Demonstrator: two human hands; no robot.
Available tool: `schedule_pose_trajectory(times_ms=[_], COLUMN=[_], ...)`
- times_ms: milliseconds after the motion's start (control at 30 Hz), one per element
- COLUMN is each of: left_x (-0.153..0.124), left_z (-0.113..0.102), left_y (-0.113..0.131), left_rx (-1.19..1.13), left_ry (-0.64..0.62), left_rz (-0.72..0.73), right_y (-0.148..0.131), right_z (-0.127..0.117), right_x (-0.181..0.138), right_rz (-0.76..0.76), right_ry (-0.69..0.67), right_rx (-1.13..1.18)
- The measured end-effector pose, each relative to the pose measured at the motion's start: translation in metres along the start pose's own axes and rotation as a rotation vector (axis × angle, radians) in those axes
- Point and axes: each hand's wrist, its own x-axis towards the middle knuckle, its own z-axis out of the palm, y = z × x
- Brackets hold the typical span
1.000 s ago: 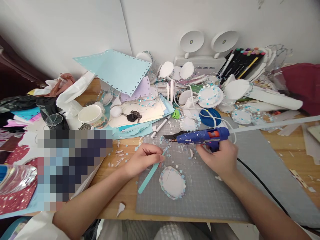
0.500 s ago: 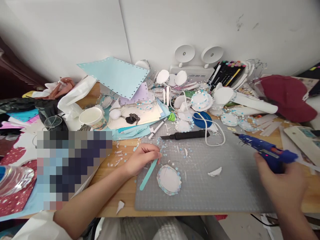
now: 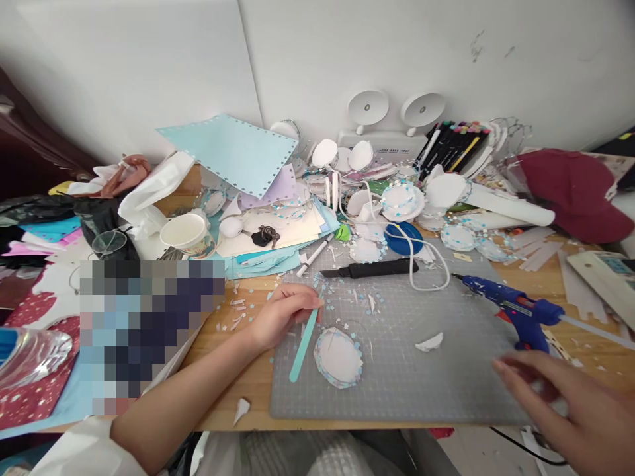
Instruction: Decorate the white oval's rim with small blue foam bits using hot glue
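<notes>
My left hand [image 3: 288,314] is closed in a pinch on a turquoise craft stick [image 3: 303,350], which slants down over the left part of the grey cutting mat [image 3: 397,383]. Just right of the stick lies a white disc [image 3: 338,357] edged with small pale blue and white pieces. At the lower right, my right hand [image 3: 560,403] is empty with its fingers apart. Beyond its fingertips rests a blue hot glue gun [image 3: 518,305], its nozzle pointing left and a clear glue stick [image 3: 595,330] sticking out of its back.
A black utility knife [image 3: 370,268] and white cable [image 3: 436,285] lie at the mat's back edge. Behind are more trimmed discs [image 3: 401,201], a paper cup [image 3: 186,235], light blue paper [image 3: 233,155], black markers [image 3: 446,149] and a maroon cap [image 3: 570,192]. Paper scraps [image 3: 429,342] dot the mat.
My right hand has let go of the glue gun and drawn back toward the lower right. The gun now rests at the mat's right side. My left hand keeps the craft stick.
</notes>
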Motion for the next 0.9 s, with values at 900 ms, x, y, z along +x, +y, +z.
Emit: schedule_pose_trajectory(times_ms=[900], left_x=[-0.003], left_z=[0.002], left_y=[-0.001], left_rx=[0.569], left_ry=[0.001], left_rz=[0.177], right_y=[-0.115], right_z=[0.093], right_x=[0.105], right_rz=[-0.291], right_ry=[0.218], right_rx=[0.739])
